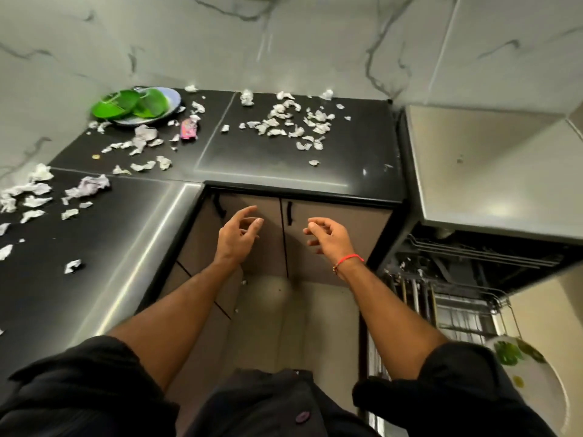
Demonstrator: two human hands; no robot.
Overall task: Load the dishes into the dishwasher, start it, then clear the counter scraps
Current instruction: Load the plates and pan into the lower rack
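Spreading past both hands, the black L-shaped counter (284, 159) carries torn, crumpled white paper scraps (293, 124) all over. Right of the right hand (328, 234), the dishwasher (473, 263) stands open, wire rack (457, 310) out, a white plate (536, 383) at its edge. Beyond the left hand (238, 236) sit green bowls (132, 104) on a pale plate (172, 100). Both hands hover loosely curled, holding nothing.

The light is dim and a bit grey. A bright streak shines on my black counter (151, 247). My arms make soft shadows on the cupboard doors (277, 241). The edges look bent and blurry.
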